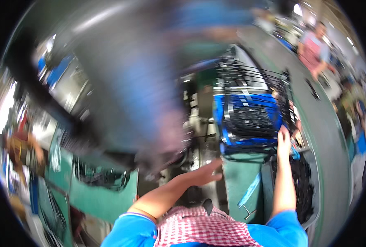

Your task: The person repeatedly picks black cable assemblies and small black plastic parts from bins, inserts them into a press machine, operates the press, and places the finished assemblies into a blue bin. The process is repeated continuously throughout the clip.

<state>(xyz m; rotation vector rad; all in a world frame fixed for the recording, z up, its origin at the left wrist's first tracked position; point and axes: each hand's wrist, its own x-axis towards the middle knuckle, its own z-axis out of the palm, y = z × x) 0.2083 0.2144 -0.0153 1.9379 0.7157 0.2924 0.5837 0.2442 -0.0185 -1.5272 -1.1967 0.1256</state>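
Observation:
A blue bin (248, 139), filled with black cable-like strips (250, 119), stands on the green table right of centre. My right hand (284, 139) is at the bin's near right side and appears to grip its edge; some of its fingers are hidden. Left of the bin's near corner, my left hand (209, 172) is open, thumb and fingers apart, with nothing visible in it. The strips hang over the bin's rim and are smeared by motion. A light blue strap (249, 190) lies on the table between my forearms, beside a thin metal hook-like piece (248, 213).
A large blurred dark shape and a blue-sleeved person (150, 107) fill the upper left. Black strips lie on a green table (102, 201) at left. A grey tub (314, 197) of black material stands by my right forearm. Another person (312, 49) works beyond the long green bench (329, 140).

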